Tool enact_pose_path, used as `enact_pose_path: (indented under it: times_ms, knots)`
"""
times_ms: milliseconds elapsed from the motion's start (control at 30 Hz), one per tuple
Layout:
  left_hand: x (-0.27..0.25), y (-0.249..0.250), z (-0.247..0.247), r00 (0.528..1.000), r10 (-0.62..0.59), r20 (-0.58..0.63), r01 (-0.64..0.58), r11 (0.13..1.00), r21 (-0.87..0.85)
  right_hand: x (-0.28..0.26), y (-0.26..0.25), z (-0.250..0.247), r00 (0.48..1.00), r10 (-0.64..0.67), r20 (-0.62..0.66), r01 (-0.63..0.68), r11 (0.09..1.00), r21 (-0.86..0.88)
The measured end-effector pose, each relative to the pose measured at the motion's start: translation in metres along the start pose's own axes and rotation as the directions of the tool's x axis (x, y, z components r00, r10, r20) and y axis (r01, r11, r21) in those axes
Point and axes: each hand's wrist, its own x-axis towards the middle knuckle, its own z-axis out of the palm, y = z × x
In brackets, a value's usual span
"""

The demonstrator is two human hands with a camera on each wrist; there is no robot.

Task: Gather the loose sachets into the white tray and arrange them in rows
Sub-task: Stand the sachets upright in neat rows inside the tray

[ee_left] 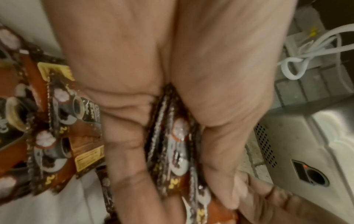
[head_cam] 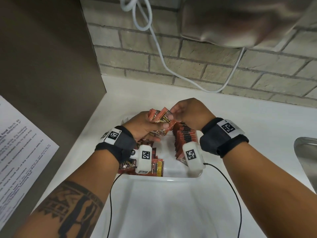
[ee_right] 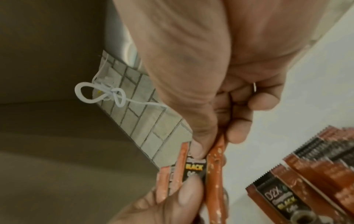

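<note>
My left hand (head_cam: 145, 125) grips a bunch of orange-and-black coffee sachets (head_cam: 160, 117) above the far end of the white tray (head_cam: 171, 176). The same bunch (ee_left: 172, 144) shows squeezed between palm and fingers in the left wrist view. My right hand (head_cam: 181, 111) pinches the top edge of one sachet (ee_right: 214, 163) in that bunch between thumb and forefinger. A row of sachets (head_cam: 184, 136) stands on edge along the tray's right side, seen as a row (ee_right: 310, 163) in the right wrist view. Loose sachets (head_cam: 154, 166) lie flat at the tray's near left; the pile (ee_left: 47, 128) also shows beside my left palm.
The tray sits on a white counter (head_cam: 171, 212) against a brick-pattern wall (head_cam: 188, 62). A brown cabinet side (head_cam: 51, 66) with a printed notice (head_cam: 20, 152) stands left. A white cable (head_cam: 161, 54) hangs at the back, and a steel sink (head_cam: 307, 155) is at right.
</note>
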Motion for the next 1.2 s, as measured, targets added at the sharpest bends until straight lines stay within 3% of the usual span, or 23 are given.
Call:
enact_pose_path:
  times_ms: [200, 300, 367, 433, 500, 800, 1200]
  knots:
    - [0.0, 0.007, -0.003, 0.994, 0.074, -0.079, -0.065, 0.992, 0.111, 0.005, -0.007, -0.003, 0.99, -0.036, -0.136, 0.048, 0.995, 0.087]
    - [-0.001, 0.004, -0.015, 0.98, -0.114, -0.161, 0.147, 0.966, 0.212, 0.01, -0.004, -0.007, 0.986, -0.037, -0.163, 0.036, 0.999, -0.01]
    - [-0.005, 0.002, -0.021, 0.946, -0.284, -0.155, 0.32, 0.886, 0.336, 0.015, 0.001, -0.005, 0.99, -0.03, -0.134, 0.016, 0.994, -0.111]
    - [-0.003, -0.001, -0.02, 0.933, -0.344, -0.11, 0.346, 0.762, 0.548, 0.021, 0.007, 0.002, 0.995, -0.012, -0.099, -0.012, 0.973, -0.232]
    - [0.002, -0.001, -0.014, 0.929, -0.367, -0.05, 0.315, 0.712, 0.627, 0.029, 0.01, 0.011, 0.997, 0.035, -0.072, -0.057, 0.938, -0.342]
    - [0.037, -0.007, 0.015, 0.894, -0.446, 0.041, 0.37, 0.787, 0.493, 0.046, 0.013, 0.038, 0.988, 0.136, -0.071, -0.152, 0.791, -0.593]
    - [0.04, -0.004, 0.016, 0.891, -0.451, 0.051, 0.393, 0.822, 0.412, 0.049, 0.015, 0.039, 0.989, 0.14, -0.039, -0.14, 0.838, -0.527]
